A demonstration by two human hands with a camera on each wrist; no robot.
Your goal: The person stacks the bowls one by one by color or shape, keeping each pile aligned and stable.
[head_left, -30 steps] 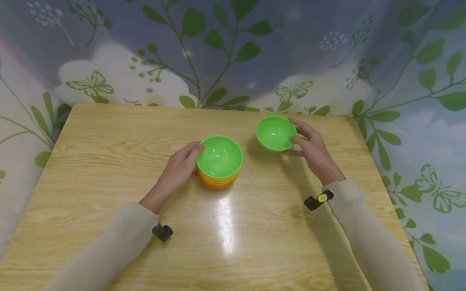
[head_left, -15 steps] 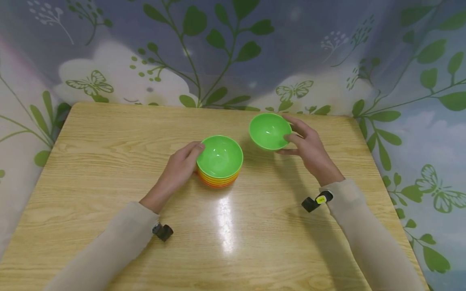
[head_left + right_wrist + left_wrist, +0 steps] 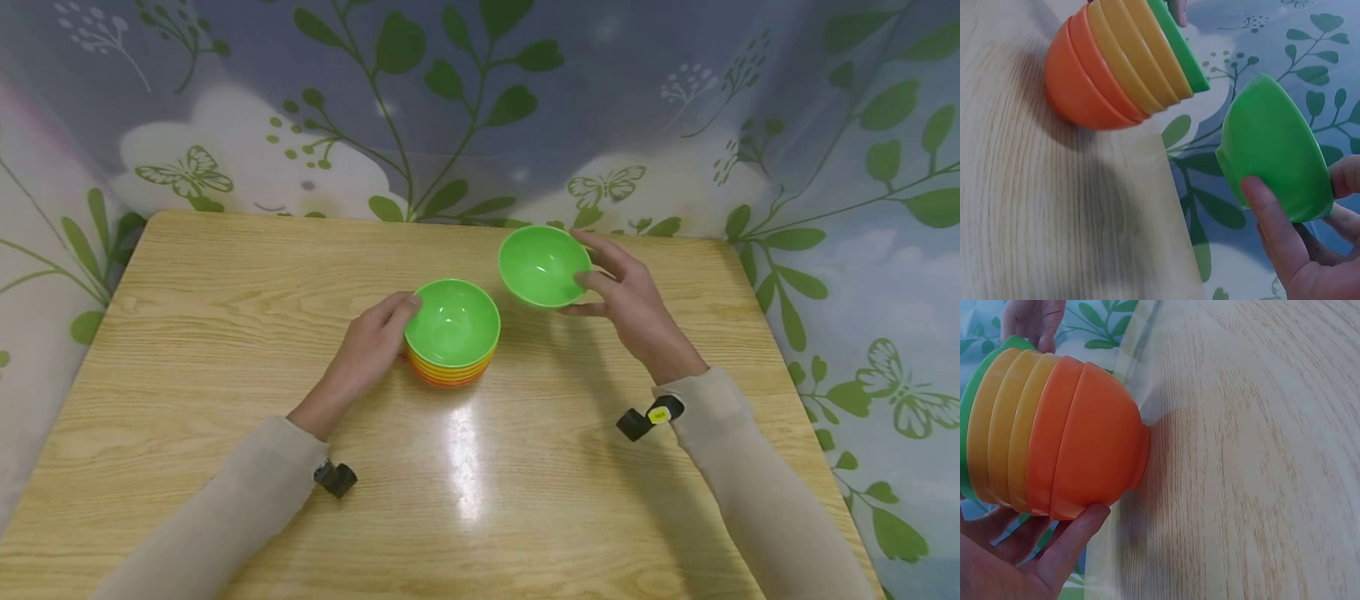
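A stack of nested bowls stands on the table, a green one on top, yellow-orange ones in the middle and orange ones at the bottom, as the left wrist view shows. My left hand grips the stack's left side, thumb at the green rim. Up and to the right of the stack, my right hand holds a single green bowl by its right side, thumb inside the rim and fingers outside. This bowl is raised off the table and apart from the stack; the right wrist view shows its outside.
The wooden table has its far edge close behind the raised bowl. A patterned cloth with leaves and butterflies hangs behind the table and along its sides. Each wrist wears a small black camera.
My right hand has carried the green bowl left and slightly upward, closer to the stack. My left hand and the stack have stayed in place.
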